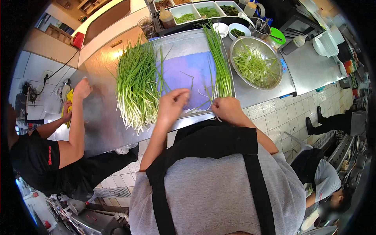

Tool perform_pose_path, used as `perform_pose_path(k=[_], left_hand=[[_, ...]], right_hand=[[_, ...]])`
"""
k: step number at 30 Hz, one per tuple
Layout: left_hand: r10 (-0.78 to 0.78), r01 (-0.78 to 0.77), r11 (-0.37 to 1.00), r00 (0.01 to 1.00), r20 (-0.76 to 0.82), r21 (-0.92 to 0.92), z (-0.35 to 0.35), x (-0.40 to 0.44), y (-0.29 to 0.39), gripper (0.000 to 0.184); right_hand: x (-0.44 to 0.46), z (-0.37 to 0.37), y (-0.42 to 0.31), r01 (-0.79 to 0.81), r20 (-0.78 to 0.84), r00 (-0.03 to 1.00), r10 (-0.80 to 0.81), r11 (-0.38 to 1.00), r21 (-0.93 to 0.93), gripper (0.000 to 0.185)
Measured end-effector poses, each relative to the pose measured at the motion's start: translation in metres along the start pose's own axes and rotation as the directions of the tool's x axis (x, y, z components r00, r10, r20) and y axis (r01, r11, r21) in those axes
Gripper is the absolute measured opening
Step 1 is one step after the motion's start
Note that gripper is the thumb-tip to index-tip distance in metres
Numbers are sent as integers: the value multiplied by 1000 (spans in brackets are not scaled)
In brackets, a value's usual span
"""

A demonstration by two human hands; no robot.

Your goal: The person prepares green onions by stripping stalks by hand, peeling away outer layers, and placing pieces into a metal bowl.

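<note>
My left hand (172, 107) is over the lower left of a purple-blue cloth (178, 70) on a metal tray, its fingers curled and slightly blurred. At the cloth's lower right, my right hand (228, 109) is closed at the white ends of a narrow row of green onions (221, 62); what it pinches is too small to make out. A large pile of green onions (137, 78) lies left of the cloth, white ends toward me. Between my hands a few loose thin stalks (192, 80) rest on the cloth.
A steel bowl (256, 64) of cut greens stands right of the tray. Behind are containers of chopped greens (207, 12), white bowls (220, 28) and bottles (166, 17). A co-worker's arm (77, 113) reaches over the counter at left. Two people are at right.
</note>
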State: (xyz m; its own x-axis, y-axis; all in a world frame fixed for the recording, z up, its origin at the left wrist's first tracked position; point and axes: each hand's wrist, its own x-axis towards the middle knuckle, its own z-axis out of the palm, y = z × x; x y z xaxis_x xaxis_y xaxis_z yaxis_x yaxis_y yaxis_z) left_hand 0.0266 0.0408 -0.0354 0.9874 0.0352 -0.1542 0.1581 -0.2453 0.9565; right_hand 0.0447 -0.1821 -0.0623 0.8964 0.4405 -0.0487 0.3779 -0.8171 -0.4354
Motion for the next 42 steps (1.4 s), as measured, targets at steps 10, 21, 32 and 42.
perform_pose_path(k=[10,21,32,42], left_hand=[[-59,188,840,964,258,-509,57,12,-11,24],[-62,128,885,985,159,-448,52,1,22,22],[-65,125,870,988,140,-476,68,2,36,23],[-42,29,930,999,-28,-367,65,4,39,20]], right_hand=[[-22,-10,-17,-156,99,988,121,693,704,18],[5,-56,10,-16,-98,976,193,515,857,17],[32,-80,16,51,-79,993,92,272,961,15],[29,-84,35,274,-457,886,86,697,663,10]])
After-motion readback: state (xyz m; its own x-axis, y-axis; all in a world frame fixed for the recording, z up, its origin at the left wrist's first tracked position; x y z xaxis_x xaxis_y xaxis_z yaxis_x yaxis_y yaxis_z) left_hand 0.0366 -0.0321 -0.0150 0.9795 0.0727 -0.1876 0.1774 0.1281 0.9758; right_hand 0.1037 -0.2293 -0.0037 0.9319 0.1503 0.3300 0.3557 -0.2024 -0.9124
